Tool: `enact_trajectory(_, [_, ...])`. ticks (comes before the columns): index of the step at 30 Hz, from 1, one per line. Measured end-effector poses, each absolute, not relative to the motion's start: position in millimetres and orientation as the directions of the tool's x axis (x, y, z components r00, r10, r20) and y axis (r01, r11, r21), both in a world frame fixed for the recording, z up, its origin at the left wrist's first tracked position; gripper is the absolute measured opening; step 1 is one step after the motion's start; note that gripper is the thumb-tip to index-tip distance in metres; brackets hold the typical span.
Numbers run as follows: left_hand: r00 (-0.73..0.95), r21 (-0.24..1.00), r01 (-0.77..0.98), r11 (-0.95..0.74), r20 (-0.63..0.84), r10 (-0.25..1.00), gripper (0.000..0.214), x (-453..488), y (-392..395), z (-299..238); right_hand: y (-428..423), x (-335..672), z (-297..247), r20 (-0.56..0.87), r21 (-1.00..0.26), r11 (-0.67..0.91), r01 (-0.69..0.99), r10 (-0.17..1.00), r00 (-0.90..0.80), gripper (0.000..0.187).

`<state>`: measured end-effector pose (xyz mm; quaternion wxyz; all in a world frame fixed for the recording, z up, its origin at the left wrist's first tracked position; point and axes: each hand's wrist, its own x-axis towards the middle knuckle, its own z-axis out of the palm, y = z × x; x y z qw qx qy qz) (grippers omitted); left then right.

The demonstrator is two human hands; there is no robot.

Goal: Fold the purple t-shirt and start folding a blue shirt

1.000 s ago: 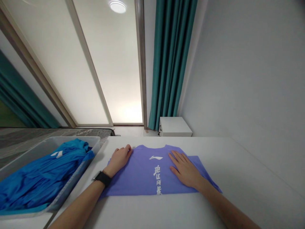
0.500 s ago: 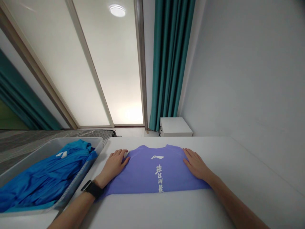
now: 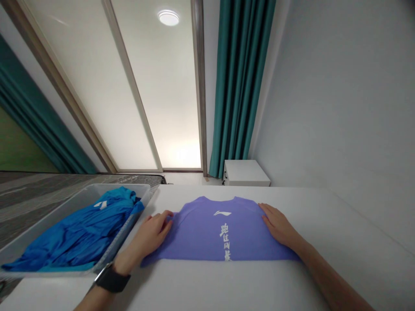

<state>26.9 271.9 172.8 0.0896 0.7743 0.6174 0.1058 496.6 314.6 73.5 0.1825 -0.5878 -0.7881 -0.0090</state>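
A purple T-shirt lies spread on the white table, its neckline at the far side. It bears a white logo and a column of white characters, cut off at the straight near edge. My left hand, with a black watch at the wrist, rests at the left sleeve. Its fingers are bent, with the thumb apart from them. On the right shoulder of the T-shirt lies my right hand, open, fingers extended and palm down. Any cloth under the left fingertips is hidden.
A translucent plastic bin holding blue clothing stands to the left. The white table reaches a grey-white wall at right. Beyond it are a small white cabinet, a green curtain and frosted sliding doors.
The view has shifted, so the scene sits further right. My left hand has slid outward toward the sleeve's edge and its fingers bend more. My right hand stays on the right shoulder.
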Motion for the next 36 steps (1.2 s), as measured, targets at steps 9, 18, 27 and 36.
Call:
enact_trajectory(9, [0.255,0.298,0.915,-0.273,0.096,0.962,0.033,23,248,144,321,501,64,0.349,-0.18,0.31,0.933,0.907,-0.234,0.051])
enact_trajectory(18, [0.329,0.153,0.931,-0.33,0.034,0.944,0.033,26,262,166,322,500,70,0.358,-0.237,0.324,0.916,0.906,-0.227,0.049])
enact_trajectory(27, [0.233,0.235,0.937,-0.258,0.131,0.964,0.034,63,330,153,316,497,105,0.367,-0.209,0.192,0.959,0.924,-0.105,0.039])
enact_trajectory(36, [0.237,0.338,0.894,-0.294,0.2,0.951,0.033,52,330,136,310,481,117,0.239,-0.143,0.068,0.987,0.971,-0.032,0.037])
